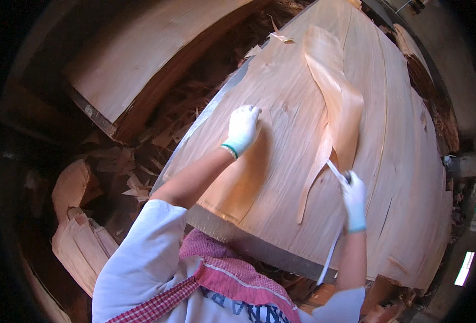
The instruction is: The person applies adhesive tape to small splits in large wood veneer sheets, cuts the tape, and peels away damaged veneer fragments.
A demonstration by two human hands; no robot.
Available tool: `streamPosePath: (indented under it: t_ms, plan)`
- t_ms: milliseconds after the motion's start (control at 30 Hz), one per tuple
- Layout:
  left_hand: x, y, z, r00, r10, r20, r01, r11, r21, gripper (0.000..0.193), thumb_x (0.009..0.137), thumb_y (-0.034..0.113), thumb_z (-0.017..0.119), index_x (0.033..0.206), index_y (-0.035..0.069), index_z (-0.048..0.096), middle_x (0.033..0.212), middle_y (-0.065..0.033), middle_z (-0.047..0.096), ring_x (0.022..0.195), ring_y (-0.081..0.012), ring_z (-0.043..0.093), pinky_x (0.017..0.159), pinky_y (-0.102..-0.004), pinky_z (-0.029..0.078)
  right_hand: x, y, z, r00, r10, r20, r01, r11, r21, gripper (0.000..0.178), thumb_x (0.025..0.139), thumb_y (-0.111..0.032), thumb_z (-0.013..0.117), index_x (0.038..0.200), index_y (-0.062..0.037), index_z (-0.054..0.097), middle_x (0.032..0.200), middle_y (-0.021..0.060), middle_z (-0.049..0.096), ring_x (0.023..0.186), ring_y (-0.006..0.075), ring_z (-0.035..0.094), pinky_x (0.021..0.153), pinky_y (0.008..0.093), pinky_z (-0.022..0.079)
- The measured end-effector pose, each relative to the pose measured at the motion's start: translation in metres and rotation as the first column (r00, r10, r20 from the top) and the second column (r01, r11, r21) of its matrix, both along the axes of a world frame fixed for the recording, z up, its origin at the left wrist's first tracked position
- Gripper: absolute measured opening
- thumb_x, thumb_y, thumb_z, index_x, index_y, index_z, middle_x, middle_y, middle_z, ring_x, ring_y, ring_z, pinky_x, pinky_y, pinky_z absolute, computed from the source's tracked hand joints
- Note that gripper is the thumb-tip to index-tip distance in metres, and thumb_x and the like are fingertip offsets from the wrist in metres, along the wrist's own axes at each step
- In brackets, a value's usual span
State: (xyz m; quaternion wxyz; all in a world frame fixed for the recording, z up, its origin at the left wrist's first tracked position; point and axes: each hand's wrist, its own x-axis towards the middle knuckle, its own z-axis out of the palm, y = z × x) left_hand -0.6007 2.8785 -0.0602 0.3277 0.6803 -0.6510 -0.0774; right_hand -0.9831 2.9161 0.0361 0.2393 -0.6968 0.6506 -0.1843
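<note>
A wide stack of thin wood veneer sheets [297,177] lies in front of me. My left hand [243,129], in a white knit glove with a green cuff, is closed at the edge of a raised, curling veneer sheet [243,180] on the left of the stack. My right hand [354,199], gloved in white too, grips a narrow white strip [334,170]. One end sticks out past the fingers; the rest hangs below the wrist beyond the stack's near edge. Just ahead of that hand lies a loose, twisted veneer piece [337,97].
Another veneer stack [146,48] stands at the upper left. Torn veneer scraps [135,185] litter the gap between the stacks. Bent veneer pieces [79,237] rest at the lower left. More broken wood [386,296] sits by the near right corner.
</note>
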Motion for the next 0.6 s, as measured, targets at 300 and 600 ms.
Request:
streamPosePath:
  t_ms: [300, 600]
  plan:
    - [0.006, -0.050, -0.023, 0.988, 0.062, 0.144, -0.074, 0.994, 0.078, 0.071, 0.078, 0.023, 0.074, 0.140, 0.005, 0.044, 0.147, -0.0171, 0.043, 0.141, -0.0353, 0.034, 0.117, -0.0477, 0.025, 0.202, -0.150, -0.084, 0.889, -0.030, 0.457, -0.161, 0.914, 0.373, 0.014, 0.091, -0.017, 0.068, 0.089, -0.0033, 0.065, 0.072, -0.0002, 0.061, 0.058, 0.0107, 0.053, 0.053, 0.0276, 0.042]
    - [-0.011, -0.052, -0.027, 0.804, -0.368, 0.466, 0.241, 0.919, 0.310, 0.047, 0.092, 0.014, 0.047, 0.139, 0.007, 0.049, 0.143, -0.0248, 0.048, 0.136, -0.0392, 0.043, 0.119, -0.0492, 0.021, 0.218, -0.153, -0.128, 0.998, 0.017, 0.062, -0.030, 0.976, 0.215, 0.041, 0.085, -0.029, 0.074, 0.098, 0.0080, 0.064, 0.083, 0.0216, 0.070, 0.072, 0.0306, 0.069, 0.066, 0.0413, 0.053]
